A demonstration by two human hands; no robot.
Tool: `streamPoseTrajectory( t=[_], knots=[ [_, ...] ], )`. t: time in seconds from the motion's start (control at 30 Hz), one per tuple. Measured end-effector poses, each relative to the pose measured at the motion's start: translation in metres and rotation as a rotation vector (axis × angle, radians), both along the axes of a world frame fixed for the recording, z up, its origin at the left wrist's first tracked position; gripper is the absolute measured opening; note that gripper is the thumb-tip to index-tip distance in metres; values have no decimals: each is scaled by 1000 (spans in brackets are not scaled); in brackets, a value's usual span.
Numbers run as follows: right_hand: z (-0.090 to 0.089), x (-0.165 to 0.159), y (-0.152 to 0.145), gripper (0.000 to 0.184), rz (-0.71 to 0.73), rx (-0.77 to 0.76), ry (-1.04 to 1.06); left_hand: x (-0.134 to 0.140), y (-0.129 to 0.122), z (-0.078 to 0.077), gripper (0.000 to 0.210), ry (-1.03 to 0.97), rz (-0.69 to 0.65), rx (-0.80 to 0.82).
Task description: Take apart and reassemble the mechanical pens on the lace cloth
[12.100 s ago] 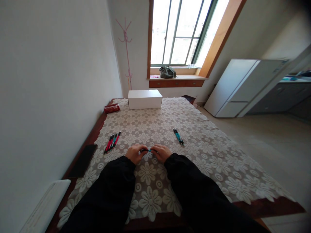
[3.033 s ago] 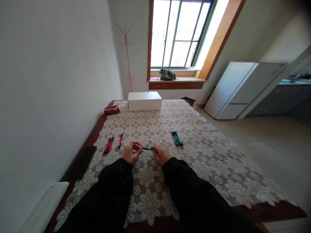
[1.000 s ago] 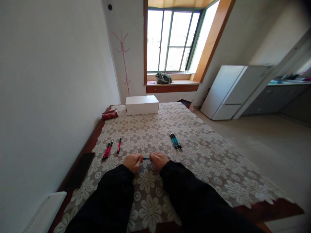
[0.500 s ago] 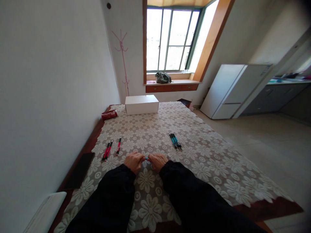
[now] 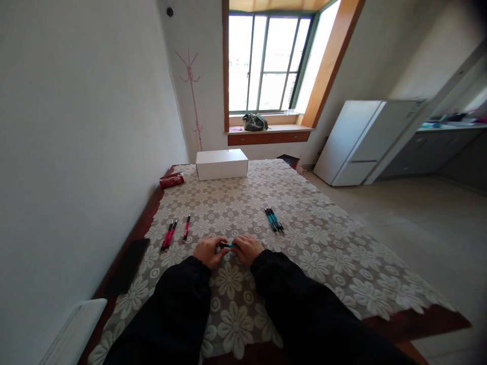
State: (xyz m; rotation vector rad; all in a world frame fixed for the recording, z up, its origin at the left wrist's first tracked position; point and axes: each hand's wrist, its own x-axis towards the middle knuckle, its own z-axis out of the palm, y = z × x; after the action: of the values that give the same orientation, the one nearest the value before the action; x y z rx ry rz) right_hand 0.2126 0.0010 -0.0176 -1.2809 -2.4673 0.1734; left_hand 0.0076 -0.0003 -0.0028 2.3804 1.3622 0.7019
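A teal-and-black pen [image 5: 227, 246] lies crosswise between my two hands, low over a lace tablecloth [image 5: 323, 243]. My left hand [image 5: 207, 251] pinches its left end and my right hand [image 5: 248, 249] pinches its right end. Both arms wear black sleeves. Three red-and-black pens [image 5: 174, 233] lie on the cloth to the left of my left hand. A small bunch of teal-and-black pens [image 5: 273, 219] rests to the right, beyond my right hand.
A white box [image 5: 221, 163] and a red packet [image 5: 172, 179] sit at the table's far end. A black phone [image 5: 125, 259] lies on the bare wood at the left edge, close to the wall. A white fridge [image 5: 357, 142] stands on the right.
Over twelve seconds the left group lost its teal pen and the right bunch gained one. In the last second my hands stayed together on the teal pen, shifting slightly.
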Motion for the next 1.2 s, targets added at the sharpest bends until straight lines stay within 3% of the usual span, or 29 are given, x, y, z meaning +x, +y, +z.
streamPoseTrajectory(
  t=[0.13,0.4,0.7,0.9,1.2],
  knots=[
    [0,1,0,15,3,-25,12,-1,2,-3,19,11,-32,-11],
    [-1,0,2,10,23,1,16,0,1,-1,31,83,-35,0],
    [-3,1,2,11,32,-12,36,0,1,-1,15,57,-33,-31],
    [-2,1,2,12,23,-28,45,0,1,0,23,58,-41,-20],
    [0,1,2,13,31,-31,35,-1,1,-2,14,58,-23,-24]
  ],
)
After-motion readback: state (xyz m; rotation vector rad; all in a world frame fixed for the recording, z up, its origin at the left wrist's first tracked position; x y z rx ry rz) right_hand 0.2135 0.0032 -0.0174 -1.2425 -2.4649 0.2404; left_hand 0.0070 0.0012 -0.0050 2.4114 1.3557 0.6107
